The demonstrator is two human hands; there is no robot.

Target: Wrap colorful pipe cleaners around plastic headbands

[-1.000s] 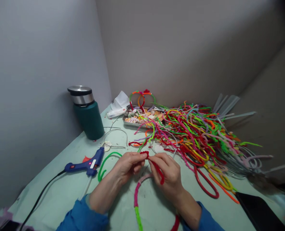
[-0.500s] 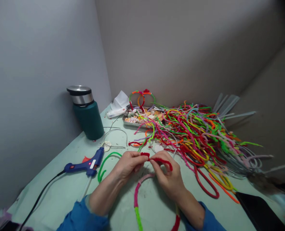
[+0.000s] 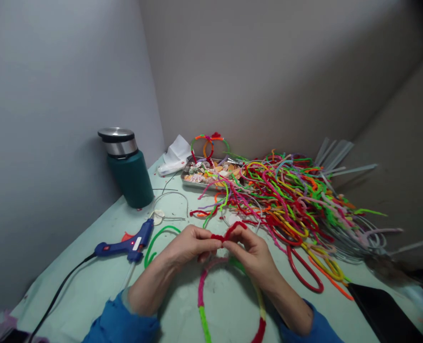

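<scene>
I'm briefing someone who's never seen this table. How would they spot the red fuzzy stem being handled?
Start at the pale green table, where the left hand and right hand nearly meet. Between their fingertips runs the red fuzzy stem. Unlike everything in the tangled pile, it is pinched by both hands.

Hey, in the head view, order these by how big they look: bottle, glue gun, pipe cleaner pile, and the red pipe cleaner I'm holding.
1. Pipe cleaner pile
2. Bottle
3. Glue gun
4. Red pipe cleaner, partly hidden
</scene>
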